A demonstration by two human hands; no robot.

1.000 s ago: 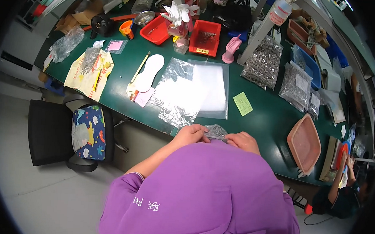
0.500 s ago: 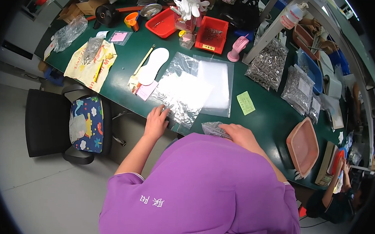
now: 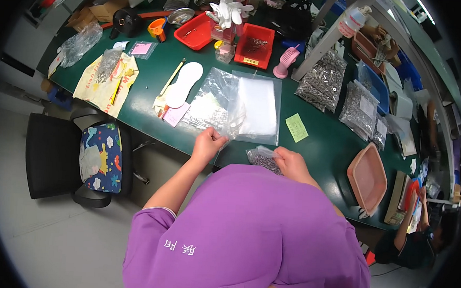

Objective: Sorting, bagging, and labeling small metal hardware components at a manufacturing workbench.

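Near the front edge of the green table, my left hand (image 3: 208,144) pinches the near edge of a clear plastic bag (image 3: 213,86). This bag lies flat toward the far side and is wrinkled near my fingers. Beside it on the right is a stack of whitish plastic bags (image 3: 257,106) in a clear sleeve. My right hand (image 3: 293,164) is closed on the top of a small clear bag of metal parts (image 3: 261,157) right in front of my body. My shirt partly hides that bag; the kind of parts cannot be made out.
A green note (image 3: 296,127) lies right of the stack. Left are a white sole-shaped piece (image 3: 184,84) and a pink note (image 3: 176,114). Behind stand red trays (image 3: 254,45). Bags of metal parts (image 3: 322,78) and a pink basket (image 3: 367,178) are at right, with another person (image 3: 413,245) beyond.
My left hand has moved right and gone from resting on the clear bag to pinching its edge, gathering it up. My right hand now grips the small bag's top, which is pulled up.
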